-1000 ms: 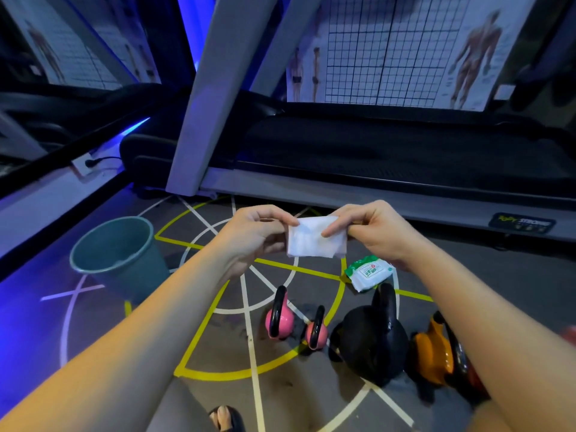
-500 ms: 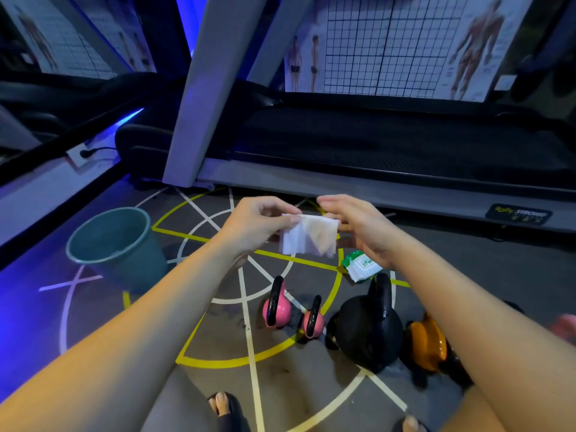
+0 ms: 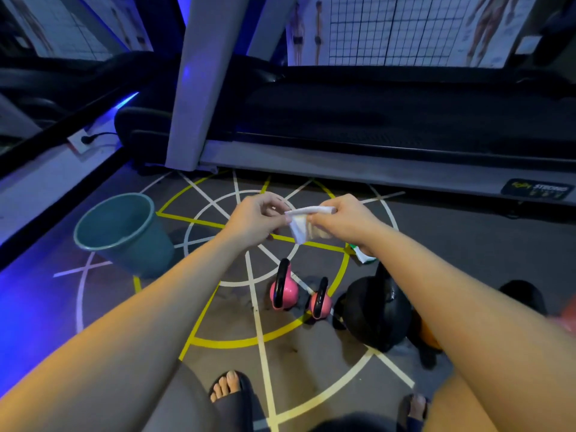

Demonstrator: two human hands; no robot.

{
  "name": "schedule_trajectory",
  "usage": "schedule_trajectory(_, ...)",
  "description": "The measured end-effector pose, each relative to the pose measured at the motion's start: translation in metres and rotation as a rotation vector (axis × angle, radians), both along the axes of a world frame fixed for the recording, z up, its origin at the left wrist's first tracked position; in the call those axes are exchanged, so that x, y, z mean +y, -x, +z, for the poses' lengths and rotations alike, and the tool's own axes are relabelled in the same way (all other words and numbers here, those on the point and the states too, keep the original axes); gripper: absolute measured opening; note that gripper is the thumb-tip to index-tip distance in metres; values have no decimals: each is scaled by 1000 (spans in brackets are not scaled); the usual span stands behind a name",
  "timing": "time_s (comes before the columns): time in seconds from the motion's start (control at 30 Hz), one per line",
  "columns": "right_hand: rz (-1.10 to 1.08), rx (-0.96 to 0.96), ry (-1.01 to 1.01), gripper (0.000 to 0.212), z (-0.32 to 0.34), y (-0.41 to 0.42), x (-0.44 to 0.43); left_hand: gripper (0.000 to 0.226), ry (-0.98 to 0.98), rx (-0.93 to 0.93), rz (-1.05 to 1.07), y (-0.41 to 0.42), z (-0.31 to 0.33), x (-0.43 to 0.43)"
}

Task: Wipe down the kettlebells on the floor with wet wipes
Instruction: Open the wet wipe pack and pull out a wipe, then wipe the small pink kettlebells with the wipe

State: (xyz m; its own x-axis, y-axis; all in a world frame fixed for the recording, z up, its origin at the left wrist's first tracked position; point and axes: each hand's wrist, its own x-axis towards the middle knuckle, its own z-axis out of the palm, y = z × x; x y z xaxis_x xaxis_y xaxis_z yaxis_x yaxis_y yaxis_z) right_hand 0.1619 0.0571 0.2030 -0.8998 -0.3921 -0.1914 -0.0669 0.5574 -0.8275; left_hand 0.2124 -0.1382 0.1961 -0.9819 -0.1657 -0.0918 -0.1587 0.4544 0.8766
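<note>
A white wet wipe hangs bunched between both hands above the floor. My left hand pinches its left edge, and my right hand grips its top and right side. Below on the floor stand two small pink kettlebells with black handles, then a large black kettlebell to their right. An orange kettlebell is mostly hidden behind my right forearm. The green and white wipes pack peeks out under my right wrist.
A teal bin stands on the floor at the left. A treadmill runs across the back, with its grey upright slanting up. White and yellow lines mark the floor. My sandalled feet are at the bottom edge.
The wipe, held flat and spread a second ago, is now crumpled and folded between my hands. The view has tilted down, bringing my feet into sight.
</note>
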Motion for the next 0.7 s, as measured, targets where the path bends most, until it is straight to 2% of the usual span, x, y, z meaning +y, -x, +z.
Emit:
schedule_trajectory(0.17,-55,41,-89,18,-17,19,0,19,339,-70,-51,2,-43,-16)
schedule_trajectory(0.27,-35,77,-220,30,-38,26,4,22,574,-224,-132,8,-53,-46)
schedule_trajectory(0.33,-23,60,-293,31,-52,30,8,26,675,-328,-111,14,-59,-67)
schedule_trajectory(0.43,-101,-9,-332,27,-74,46,13,27,549,-449,80,11,-89,-73)
schedule_trajectory(0.5,-301,-103,-150,20,-96,57,9,36,476,-521,89,-1,-125,-58)
schedule_trajectory(0.6,-515,-245,94,13,-144,52,-7,55,387,-600,-35,-26,-173,-18)
schedule_trajectory(0.7,-496,-235,26,21,-190,36,-19,52,242,-599,112,-36,-226,0)
